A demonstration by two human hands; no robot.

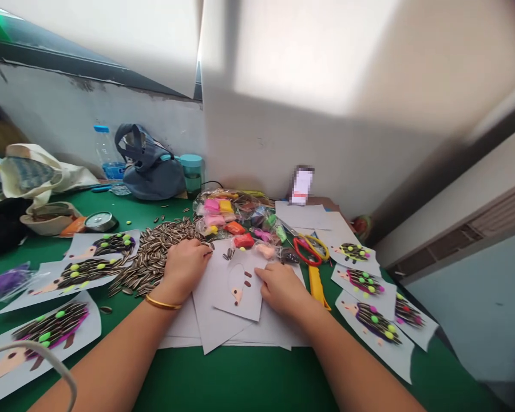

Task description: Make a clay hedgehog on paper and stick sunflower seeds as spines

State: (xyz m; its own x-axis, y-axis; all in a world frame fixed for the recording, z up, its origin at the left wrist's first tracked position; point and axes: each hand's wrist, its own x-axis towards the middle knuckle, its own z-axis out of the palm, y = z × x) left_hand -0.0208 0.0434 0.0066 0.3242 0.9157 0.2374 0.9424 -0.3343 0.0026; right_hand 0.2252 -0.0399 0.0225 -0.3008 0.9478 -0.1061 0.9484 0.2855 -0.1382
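Observation:
My left hand (187, 264), with a gold bangle at the wrist, is at the right edge of a heap of striped sunflower seeds (152, 252). Its fingers are drawn together, with a single seed (212, 246) at the fingertips. My right hand (283, 286) rests on the right side of a small white card (249, 300), index finger stretched out and the other fingers partly hidden. On that card are a pencilled oval, a peach clay face with dark spots, and two brown clay feet. Several seeds (229, 253) lie above the card on white sheets (217, 329).
Finished seed hedgehog cards (86, 274) lie at left, more cards (369, 326) at right. Bagged coloured clay (225, 214), red-handled scissors (306, 252) and a yellow cutter (316, 286) sit behind. A phone (302, 184), blue bag (154, 174) and jar (192, 174) stand by the wall.

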